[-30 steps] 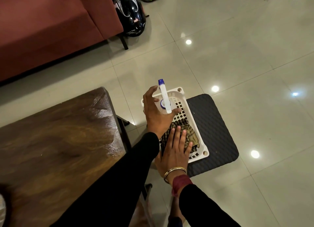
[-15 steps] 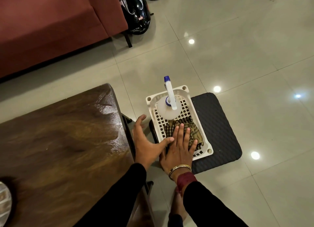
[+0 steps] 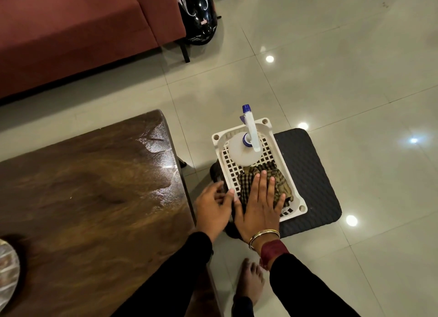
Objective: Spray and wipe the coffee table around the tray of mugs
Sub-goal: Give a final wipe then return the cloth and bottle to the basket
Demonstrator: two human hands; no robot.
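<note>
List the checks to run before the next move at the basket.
1. Spray bottle upright in basket, no hand on it: ok.
2. Cloth gripped: not ok; right hand lies flat on it.
3. Left hand free: ok; open beside the basket rim.
4. Coffee table top wiped: cannot tell; it shines in patches.
5. Silvery object at the frame's left border is the mug tray: cannot tell.

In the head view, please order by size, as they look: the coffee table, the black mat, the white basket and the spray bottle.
1. coffee table: largest, though nearest the camera and cut by the frame.
2. black mat: partly covered.
3. white basket.
4. spray bottle: smallest.
</note>
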